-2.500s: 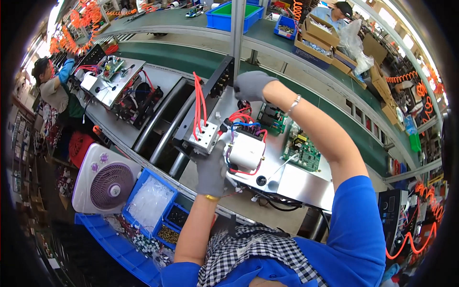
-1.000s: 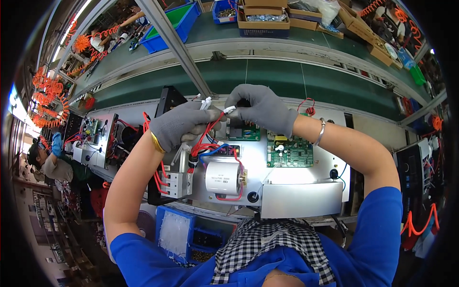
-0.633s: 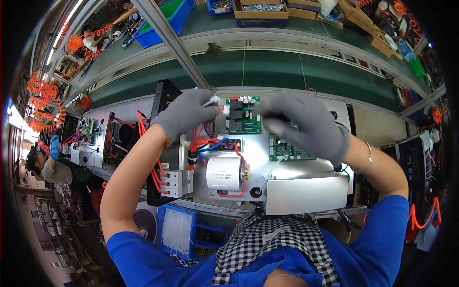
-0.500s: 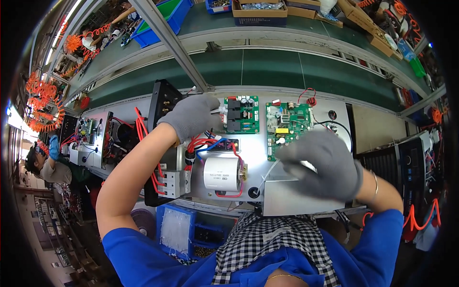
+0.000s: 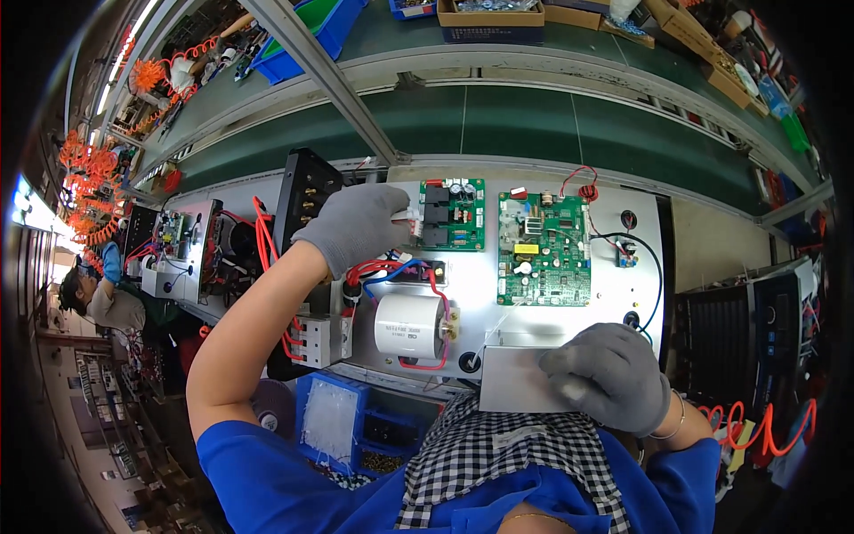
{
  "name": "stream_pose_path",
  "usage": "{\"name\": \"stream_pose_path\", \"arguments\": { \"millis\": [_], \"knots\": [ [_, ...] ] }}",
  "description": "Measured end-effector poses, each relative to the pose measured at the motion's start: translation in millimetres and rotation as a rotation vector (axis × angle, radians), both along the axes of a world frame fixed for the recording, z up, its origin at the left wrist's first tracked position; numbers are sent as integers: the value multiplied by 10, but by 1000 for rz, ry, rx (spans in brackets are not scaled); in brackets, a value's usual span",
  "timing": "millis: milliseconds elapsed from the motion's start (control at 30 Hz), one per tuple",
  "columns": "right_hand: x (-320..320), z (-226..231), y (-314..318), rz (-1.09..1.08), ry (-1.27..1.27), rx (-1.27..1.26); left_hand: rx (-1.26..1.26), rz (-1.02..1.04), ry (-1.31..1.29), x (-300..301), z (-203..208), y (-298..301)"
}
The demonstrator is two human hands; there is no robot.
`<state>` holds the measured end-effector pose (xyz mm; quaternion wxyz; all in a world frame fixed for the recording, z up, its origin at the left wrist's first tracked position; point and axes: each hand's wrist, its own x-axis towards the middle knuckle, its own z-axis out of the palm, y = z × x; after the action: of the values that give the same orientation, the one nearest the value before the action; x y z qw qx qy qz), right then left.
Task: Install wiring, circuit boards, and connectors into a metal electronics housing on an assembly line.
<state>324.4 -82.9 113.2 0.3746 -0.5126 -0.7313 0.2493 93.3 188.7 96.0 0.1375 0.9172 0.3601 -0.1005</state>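
Observation:
My left hand, in a grey glove, is closed with its fingertips on a white plug connector at the left edge of the smaller green circuit board. That board carries black relays and sits on a metal panel. My right hand, gloved too, has its fingers curled in over a bare metal box at the panel's near edge. Whatever those fingers may hold is hidden. A larger green circuit board lies uncovered between the hands, farther back.
A white cylindrical capacitor with red wires lies near the panel's front. Left of it are a grey breaker and a black terminal frame. Blue bins stand below. A metal post rises behind. Another person is far left.
My right hand has moved from over the larger circuit board toward me, down to the metal box. The left hand stays at the smaller board. The view has shifted slightly.

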Motion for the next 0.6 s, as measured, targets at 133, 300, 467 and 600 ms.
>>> {"name": "stream_pose_path", "arguments": {
  "millis": [133,300,467,600],
  "knots": [
    [7,33,-1,17,3,-23,25,-27,4,14,48,-54],
    [-3,32,31,46,1,-57,6,-57,42,70,-2,-42],
    [5,50,17,46,-63,-90,-38,-68,147,176,-16,0],
    [12,28,-1,56,-72,-103,-54,-48,172,177,-36,16]
  ]
}}
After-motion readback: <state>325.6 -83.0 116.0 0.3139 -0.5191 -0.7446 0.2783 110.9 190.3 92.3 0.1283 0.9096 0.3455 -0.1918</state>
